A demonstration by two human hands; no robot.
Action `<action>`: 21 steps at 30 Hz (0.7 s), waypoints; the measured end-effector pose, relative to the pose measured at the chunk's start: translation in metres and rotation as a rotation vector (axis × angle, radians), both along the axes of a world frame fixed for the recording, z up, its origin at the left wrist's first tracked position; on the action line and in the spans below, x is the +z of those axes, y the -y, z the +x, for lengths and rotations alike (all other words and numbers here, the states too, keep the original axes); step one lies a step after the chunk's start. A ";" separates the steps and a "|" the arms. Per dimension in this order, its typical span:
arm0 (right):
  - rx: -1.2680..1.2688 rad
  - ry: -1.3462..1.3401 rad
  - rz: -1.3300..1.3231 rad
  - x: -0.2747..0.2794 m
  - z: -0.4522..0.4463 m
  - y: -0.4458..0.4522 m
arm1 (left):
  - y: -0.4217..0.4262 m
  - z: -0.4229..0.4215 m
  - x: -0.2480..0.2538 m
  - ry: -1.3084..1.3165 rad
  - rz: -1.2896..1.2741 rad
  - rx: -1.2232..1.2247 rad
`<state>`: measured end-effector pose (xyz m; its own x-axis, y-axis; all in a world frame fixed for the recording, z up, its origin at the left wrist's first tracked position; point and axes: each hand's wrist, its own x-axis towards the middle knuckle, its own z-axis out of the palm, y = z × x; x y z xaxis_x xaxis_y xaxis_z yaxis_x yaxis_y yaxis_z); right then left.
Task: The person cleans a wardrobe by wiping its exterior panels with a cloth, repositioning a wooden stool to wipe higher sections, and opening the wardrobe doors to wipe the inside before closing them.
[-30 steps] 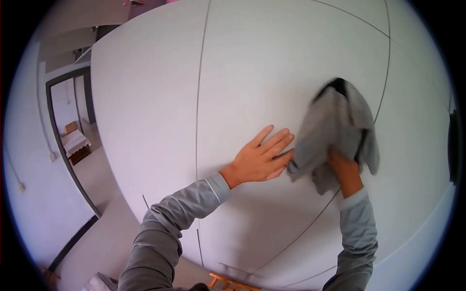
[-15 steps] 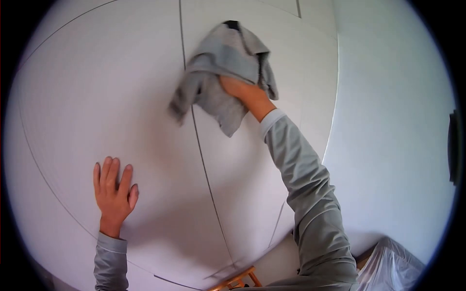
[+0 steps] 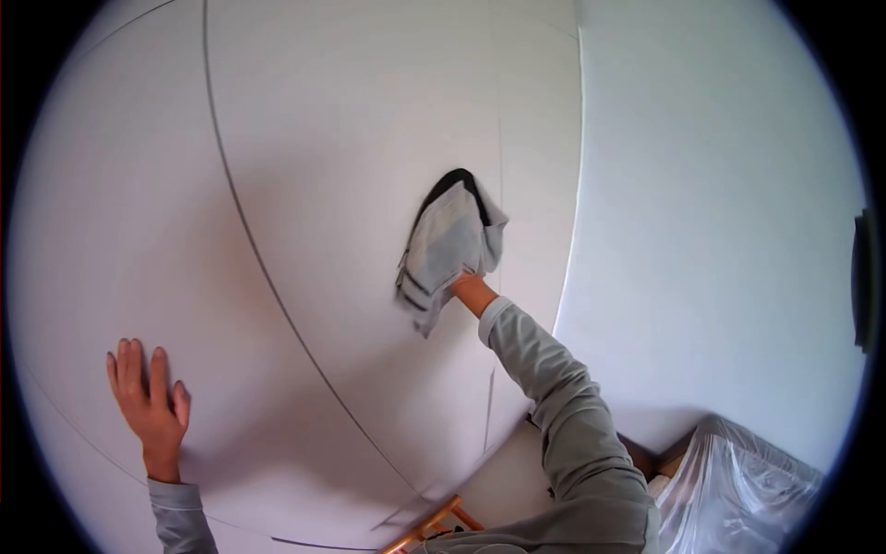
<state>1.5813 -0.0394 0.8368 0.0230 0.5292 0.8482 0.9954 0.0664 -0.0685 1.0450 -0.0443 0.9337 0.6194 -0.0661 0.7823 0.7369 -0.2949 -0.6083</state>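
Observation:
A grey cloth (image 3: 445, 245) with black edging is pressed against a tall white cabinet door (image 3: 341, 138). My right hand (image 3: 471, 288) holds it; the fingers are hidden by the fabric, and only the back of the hand near the wrist shows. At the lower left, my left hand (image 3: 149, 411) rests on the white panel with its fingers stretched out and nothing in them. A dark seam between two door panels runs down between my hands.
Along the right runs a pale wall (image 3: 701, 203), with a dark object (image 3: 861, 282) at its far edge. Below stand an orange wooden frame (image 3: 438, 526), perhaps a ladder, and something covered in clear plastic sheeting (image 3: 738, 489).
My right hand has moved the cloth down and to the right across the panel, and the cloth looks more bunched. The view has turned right; my left hand remains flat on the panel.

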 end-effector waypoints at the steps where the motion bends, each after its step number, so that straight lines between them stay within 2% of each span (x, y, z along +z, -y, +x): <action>1: 0.004 0.001 0.000 -0.002 0.005 0.000 | -0.001 0.000 -0.001 -0.005 -0.004 -0.014; 6: -0.086 -0.127 -0.010 0.005 0.074 -0.024 | -0.004 0.001 0.000 0.009 0.012 0.038; 11: -0.119 -0.330 -0.145 -0.052 0.096 -0.033 | -0.002 0.005 -0.001 0.008 0.026 0.054; 15: 0.055 -0.353 -0.203 -0.101 0.017 -0.040 | 0.003 0.008 0.002 -0.004 0.016 0.053; 21: 0.532 -0.194 -0.228 -0.138 -0.187 -0.016 | 0.002 0.005 0.001 -0.005 0.011 0.035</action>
